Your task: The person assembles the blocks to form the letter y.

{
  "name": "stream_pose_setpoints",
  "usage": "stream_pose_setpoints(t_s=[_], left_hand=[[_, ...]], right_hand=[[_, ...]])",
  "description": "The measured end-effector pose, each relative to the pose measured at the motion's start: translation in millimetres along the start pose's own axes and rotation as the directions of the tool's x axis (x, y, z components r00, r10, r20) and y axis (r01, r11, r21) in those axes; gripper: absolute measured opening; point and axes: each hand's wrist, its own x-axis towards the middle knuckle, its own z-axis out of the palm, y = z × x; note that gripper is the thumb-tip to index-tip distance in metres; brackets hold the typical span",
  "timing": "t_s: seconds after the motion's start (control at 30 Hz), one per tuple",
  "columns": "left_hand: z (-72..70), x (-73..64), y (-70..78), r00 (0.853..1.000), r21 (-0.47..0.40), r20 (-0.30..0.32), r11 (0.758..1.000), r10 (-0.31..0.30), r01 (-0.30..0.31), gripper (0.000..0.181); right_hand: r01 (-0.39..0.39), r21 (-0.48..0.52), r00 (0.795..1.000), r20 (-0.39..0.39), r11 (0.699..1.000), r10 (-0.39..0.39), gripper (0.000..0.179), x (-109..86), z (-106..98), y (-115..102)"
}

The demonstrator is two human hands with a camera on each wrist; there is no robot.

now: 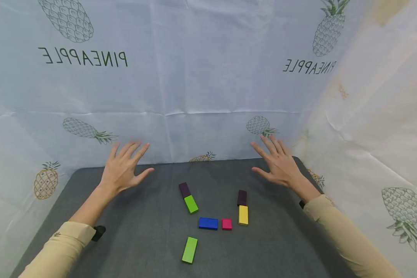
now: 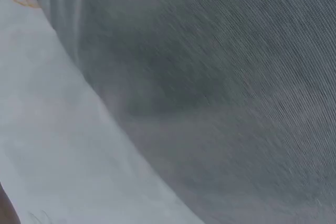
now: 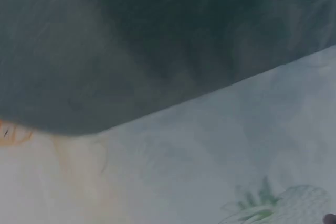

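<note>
My left hand (image 1: 121, 168) is held over the left part of the table with its fingers spread, holding nothing. Spread in the same way, my right hand (image 1: 279, 164) is over the right part and holds nothing. Between them, a dark block (image 1: 185, 190) lies end to end with a green block (image 1: 191, 204). Farther right, another dark block (image 1: 242, 197) meets a yellow block (image 1: 243, 215). A blue block (image 1: 208, 223) lies beside a small red block (image 1: 227, 224). Nearest the front is a longer green block (image 1: 189, 250).
The dark grey table (image 1: 142, 239) has rounded back corners. A white cloth (image 1: 201, 77) printed with pineapples hangs behind it, and cloth also rises along both sides. Both wrist views show mostly table surface and cloth.
</note>
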Motion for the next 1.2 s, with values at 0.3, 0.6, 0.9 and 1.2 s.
stream_pose_setpoints(t_s=[0.3,0.6,0.9,1.2], left_hand=[[0.8,7.6,52.2,0.98,-0.316,0.198,0.945,-0.021,0.084,0.053],[-2.2,10.7,116.8,0.951,-0.628,0.302,0.764,0.065,0.148,0.036],[2.1,14.0,158.1,0.94,-0.835,0.321,0.503,0.117,0.222,0.028],[3.4,16.7,193.2,0.864,-0.859,0.462,0.346,0.203,0.378,0.026]], right_hand=[[-0.106,0.263,0.972,0.229,0.959,0.045,0.094,-5.5,-8.3,-38.6],[-0.222,0.47,0.935,0.35,0.854,0.051,0.076,-17.4,-10.0,-68.9],[-0.235,0.634,0.926,0.377,0.736,-0.029,0.064,-24.2,-1.1,-81.4],[-0.278,0.689,0.903,0.424,0.669,-0.062,0.063,-28.0,7.6,-86.9]])
